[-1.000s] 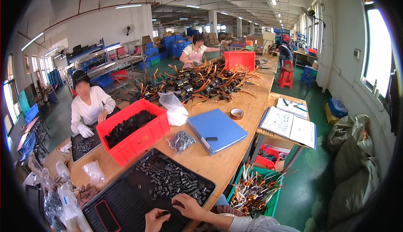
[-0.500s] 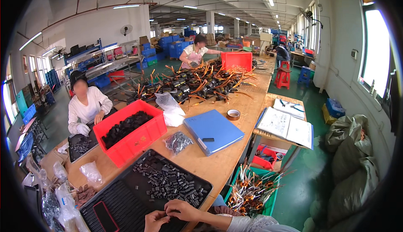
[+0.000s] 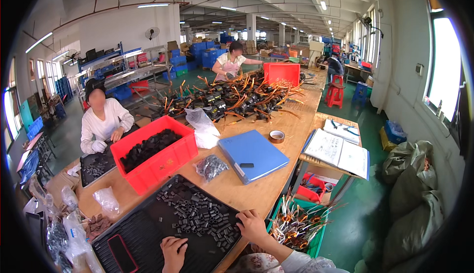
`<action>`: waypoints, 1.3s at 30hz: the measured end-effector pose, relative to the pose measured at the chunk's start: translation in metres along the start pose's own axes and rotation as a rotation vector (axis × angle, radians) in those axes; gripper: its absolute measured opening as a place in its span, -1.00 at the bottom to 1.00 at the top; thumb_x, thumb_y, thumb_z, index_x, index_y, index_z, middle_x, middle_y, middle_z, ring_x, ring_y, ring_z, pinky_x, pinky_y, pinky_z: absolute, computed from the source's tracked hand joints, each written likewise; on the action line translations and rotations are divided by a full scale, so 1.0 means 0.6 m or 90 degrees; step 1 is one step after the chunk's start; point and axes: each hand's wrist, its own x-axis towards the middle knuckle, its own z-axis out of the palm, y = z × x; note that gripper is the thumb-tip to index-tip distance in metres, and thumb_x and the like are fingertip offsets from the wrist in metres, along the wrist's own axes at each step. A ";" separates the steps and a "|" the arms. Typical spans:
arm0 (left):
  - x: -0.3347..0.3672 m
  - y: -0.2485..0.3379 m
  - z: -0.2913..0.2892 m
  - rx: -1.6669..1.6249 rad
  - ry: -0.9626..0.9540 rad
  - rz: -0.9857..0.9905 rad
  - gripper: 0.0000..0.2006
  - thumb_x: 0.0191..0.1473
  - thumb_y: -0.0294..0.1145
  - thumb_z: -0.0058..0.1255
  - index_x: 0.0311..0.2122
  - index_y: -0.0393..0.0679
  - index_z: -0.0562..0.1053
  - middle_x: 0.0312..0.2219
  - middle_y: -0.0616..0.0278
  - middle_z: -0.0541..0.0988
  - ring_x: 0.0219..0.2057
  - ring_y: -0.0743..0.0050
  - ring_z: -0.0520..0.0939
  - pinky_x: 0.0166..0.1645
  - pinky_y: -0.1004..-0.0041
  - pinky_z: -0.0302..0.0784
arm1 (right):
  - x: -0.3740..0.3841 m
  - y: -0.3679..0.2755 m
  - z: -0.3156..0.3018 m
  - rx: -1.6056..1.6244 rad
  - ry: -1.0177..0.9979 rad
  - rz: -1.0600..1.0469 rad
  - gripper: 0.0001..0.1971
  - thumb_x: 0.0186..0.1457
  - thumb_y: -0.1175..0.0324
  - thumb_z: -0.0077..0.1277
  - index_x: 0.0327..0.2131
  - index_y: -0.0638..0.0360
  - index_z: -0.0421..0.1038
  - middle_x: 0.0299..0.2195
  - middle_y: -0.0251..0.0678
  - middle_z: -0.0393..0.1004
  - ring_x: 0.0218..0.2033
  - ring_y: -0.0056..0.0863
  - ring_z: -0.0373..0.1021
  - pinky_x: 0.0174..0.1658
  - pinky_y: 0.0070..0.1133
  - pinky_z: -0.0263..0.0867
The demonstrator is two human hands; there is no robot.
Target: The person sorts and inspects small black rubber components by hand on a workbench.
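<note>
A black ribbed tray (image 3: 143,223) lies before me with many short black tubes (image 3: 197,214) heaped on its far and right parts. My left hand (image 3: 174,253) is over the near part of the tray, fingers loosely bent and a little apart, with nothing seen in them. At the tray's right edge, my right hand (image 3: 253,226) reaches to the outermost tubes. Its fingers are spread and slightly bent, the tips by the tubes. A phone with a red rim (image 3: 122,254) rests on the tray, left of my left hand.
Beyond the tray stand a red bin (image 3: 158,159) of black parts, a bag of dark pieces (image 3: 211,167) and a blue binder (image 3: 253,155). Wired parts (image 3: 222,97) pile up farther back. Two people sit along the table. A green crate (image 3: 321,236) stands low at right.
My hands, together over the tray's near edge before, have parted. The right moved up and right to the tubes; the left shifted slightly left. The view has tilted slightly.
</note>
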 end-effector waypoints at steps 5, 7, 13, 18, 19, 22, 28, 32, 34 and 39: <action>-0.005 0.000 0.007 0.028 0.026 -0.026 -0.78 -0.09 -0.44 0.23 -0.24 0.00 0.64 -0.44 0.36 0.48 -0.09 0.30 0.40 0.10 0.27 0.16 | -0.012 0.009 -0.010 -0.058 -0.043 -0.031 -0.71 -0.08 0.33 0.18 -0.22 0.08 0.46 -0.22 -0.34 0.46 -0.09 -0.25 0.33 0.00 -0.41 0.28; -0.006 -0.001 -0.001 0.013 0.014 -0.033 -0.82 -0.08 -0.42 0.23 -0.29 -0.01 0.65 -0.49 0.36 0.44 -0.08 0.30 0.41 0.10 0.26 0.14 | -0.010 0.000 -0.015 -0.075 -0.062 -0.038 -0.69 -0.08 0.30 0.18 -0.20 0.07 0.46 -0.21 -0.35 0.46 -0.08 -0.27 0.32 0.00 -0.41 0.27; -0.018 -0.008 -0.012 0.047 0.010 -0.036 -0.85 -0.08 -0.42 0.23 -0.32 -0.01 0.66 -0.48 0.37 0.45 -0.08 0.30 0.41 0.10 0.24 0.14 | -0.012 -0.013 -0.012 -0.002 -0.104 -0.055 -0.56 -0.07 0.25 0.19 -0.06 0.06 0.39 -0.13 -0.32 0.42 -0.05 -0.28 0.31 0.03 -0.40 0.26; -0.017 -0.012 -0.014 0.099 0.010 0.050 -0.81 -0.05 -0.41 0.19 -0.25 -0.05 0.62 -0.39 0.24 0.52 -0.13 0.19 0.48 0.03 0.23 0.28 | -0.009 -0.008 0.006 -0.042 -0.156 -0.033 -0.58 0.00 0.28 0.14 -0.02 0.07 0.37 -0.07 -0.27 0.41 0.00 -0.21 0.29 0.05 -0.37 0.27; -0.018 -0.007 -0.009 0.047 0.014 -0.033 -0.85 -0.10 -0.45 0.23 -0.34 -0.01 0.66 -0.47 0.38 0.47 -0.09 0.29 0.43 0.10 0.24 0.13 | -0.008 -0.009 0.005 -0.041 -0.159 -0.033 -0.58 0.00 0.28 0.14 -0.02 0.07 0.37 -0.07 -0.27 0.41 0.00 -0.21 0.29 0.05 -0.37 0.27; -0.017 0.010 -0.012 0.038 0.037 -0.006 -0.85 -0.12 -0.47 0.23 -0.36 -0.03 0.66 -0.41 0.37 0.51 -0.10 0.28 0.44 0.10 0.25 0.14 | -0.005 -0.005 -0.010 -0.127 -0.117 -0.008 -0.63 -0.05 0.40 0.11 -0.10 0.12 0.39 -0.15 -0.32 0.47 -0.04 -0.21 0.33 -0.02 -0.41 0.30; -0.019 0.003 -0.009 0.049 0.038 0.029 -0.88 -0.13 -0.47 0.23 -0.38 -0.07 0.65 -0.33 0.36 0.56 -0.09 0.31 0.45 0.10 0.25 0.15 | 0.009 -0.015 -0.034 -0.184 -0.186 0.033 -0.65 -0.12 0.49 0.08 -0.16 0.10 0.41 -0.24 -0.27 0.46 -0.11 -0.18 0.36 -0.09 -0.39 0.32; -0.019 0.007 -0.012 0.014 0.018 -0.005 -0.85 -0.14 -0.48 0.23 -0.36 -0.04 0.65 -0.33 0.36 0.55 -0.05 0.28 0.43 0.12 0.24 0.10 | 0.007 -0.002 -0.020 -0.115 -0.153 0.061 -0.65 -0.14 0.52 0.08 -0.18 0.09 0.42 -0.31 -0.23 0.45 -0.15 -0.16 0.38 -0.13 -0.37 0.34; -0.018 0.035 -0.024 0.090 0.030 0.025 -0.84 -0.11 -0.49 0.23 -0.32 -0.14 0.63 -0.35 0.32 0.59 -0.16 0.36 0.53 0.03 0.31 0.29 | 0.008 -0.014 -0.019 -0.022 -0.106 0.085 -0.67 -0.12 0.57 0.06 -0.19 0.11 0.43 -0.34 -0.19 0.45 -0.21 -0.13 0.40 -0.16 -0.34 0.36; -0.023 0.062 -0.021 -0.281 -0.002 -0.001 -0.76 0.01 -0.43 0.19 -0.17 -0.21 0.52 -0.25 0.17 0.56 -0.22 0.40 0.57 -0.12 0.43 0.47 | -0.009 -0.099 0.017 0.443 -0.085 0.003 -0.69 -0.03 0.62 0.11 -0.16 0.17 0.40 -0.28 -0.24 0.50 -0.23 -0.40 0.50 -0.16 -0.54 0.43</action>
